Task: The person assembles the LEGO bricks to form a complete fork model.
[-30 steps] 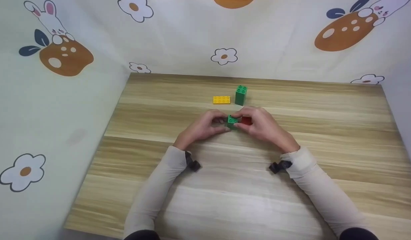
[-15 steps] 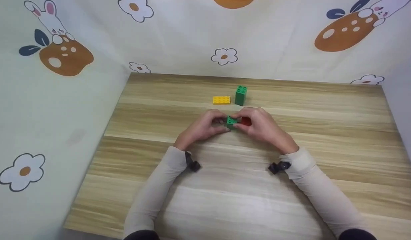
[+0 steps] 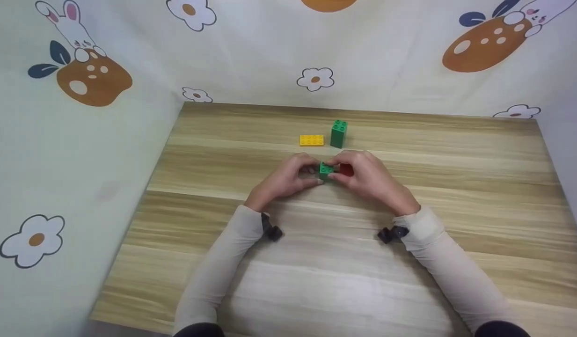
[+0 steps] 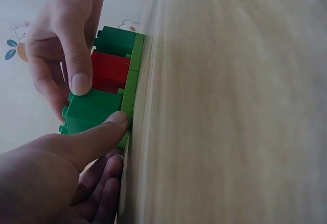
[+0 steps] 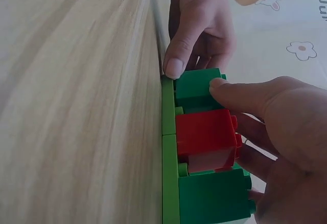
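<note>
Block [image 3: 325,172], green, is pinched in the right hand [image 3: 370,175]; the left hand [image 3: 287,179] grips its light-green base [image 4: 129,95]. A red block [image 3: 346,170] stands at its three o'clock, a yellow plate [image 3: 311,140] at eleven.

Head view: bright, diffuse, low contrast. Broad whitish glare on the table [image 3: 344,290] at lower centre; soft shadow beside the left sleeve [image 3: 222,267]. Fine detail slightly mushy. Wrist views: dimmer, greyer. Left wrist: wood grain smeared soft across the right half; left hand [image 4: 43,178] at lower left mostly shaded; green block [image 4: 94,109] edges readable. Right wrist: grain soft at left, pale sheen on red block's [image 5: 207,132] lower face, backdrop [image 5: 265,45] washed out upper right.
</note>
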{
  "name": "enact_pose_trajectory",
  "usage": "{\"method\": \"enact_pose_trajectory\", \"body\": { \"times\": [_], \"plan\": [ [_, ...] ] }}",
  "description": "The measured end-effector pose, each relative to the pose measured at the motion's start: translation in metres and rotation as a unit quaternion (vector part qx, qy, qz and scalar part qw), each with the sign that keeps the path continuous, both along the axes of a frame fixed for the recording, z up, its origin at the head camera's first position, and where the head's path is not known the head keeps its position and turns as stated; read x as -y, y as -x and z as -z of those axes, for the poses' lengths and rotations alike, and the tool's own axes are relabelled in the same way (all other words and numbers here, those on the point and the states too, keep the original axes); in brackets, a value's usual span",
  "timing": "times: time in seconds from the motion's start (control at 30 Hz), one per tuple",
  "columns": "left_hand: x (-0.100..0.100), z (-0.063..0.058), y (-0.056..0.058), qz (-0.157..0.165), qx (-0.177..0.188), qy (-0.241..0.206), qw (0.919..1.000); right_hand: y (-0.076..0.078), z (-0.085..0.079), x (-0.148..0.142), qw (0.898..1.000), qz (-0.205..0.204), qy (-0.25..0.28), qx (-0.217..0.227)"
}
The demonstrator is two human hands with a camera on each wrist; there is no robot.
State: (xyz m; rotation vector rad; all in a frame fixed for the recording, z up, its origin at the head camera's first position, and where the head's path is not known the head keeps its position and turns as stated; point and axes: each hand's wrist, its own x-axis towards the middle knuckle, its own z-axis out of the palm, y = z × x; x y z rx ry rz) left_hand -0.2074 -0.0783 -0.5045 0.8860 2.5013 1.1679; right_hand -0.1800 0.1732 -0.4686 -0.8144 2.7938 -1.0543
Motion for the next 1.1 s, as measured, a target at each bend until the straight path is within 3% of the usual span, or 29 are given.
{"method": "enact_pose_trajectory", "body": {
  "times": [0.53,1.1],
  "plan": [
    [-0.0007,0.0006,-0.0009,-0.003,-0.014,0.015,0.9998,-0.0012,-0.0001,-0.0002,1.0,0.002,-0.009,0.002],
    [-0.001,0.0008,-0.0024,-0.004,-0.026,0.021,0.9994,-0.0013,0.0007,0.0019,0.999,-0.007,-0.027,-0.044]
  ]
}}
